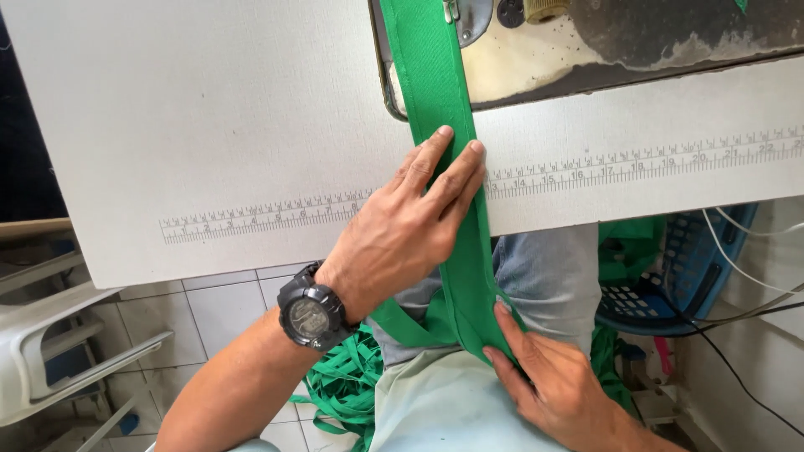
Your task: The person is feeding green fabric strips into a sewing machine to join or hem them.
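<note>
The grey sewing table (209, 125) fills most of the view, and a printed ruler scale (268, 216) is seen running along its front edge. At the top, the worn bed of a sewing machine (603, 42) is set into the table. A long green fabric strip (435, 75) is laid from the machine bed down over the table edge and onto the person's lap, where it is folded. More green strips (343, 385) are heaped on the tiled floor below, and a blue plastic basket (687, 268) is seen to the right, beside loose cables (754, 285).

The left hand (402, 230) is laid flat on the strip at the table edge, fingers extended and pressed close together, holding the fabric down just over the ruler. A black digital wristwatch (311, 316) is worn on that wrist. The right hand (553, 377) is down at the lap, and the lower end of the strip is pinched between its thumb and fingertips.
</note>
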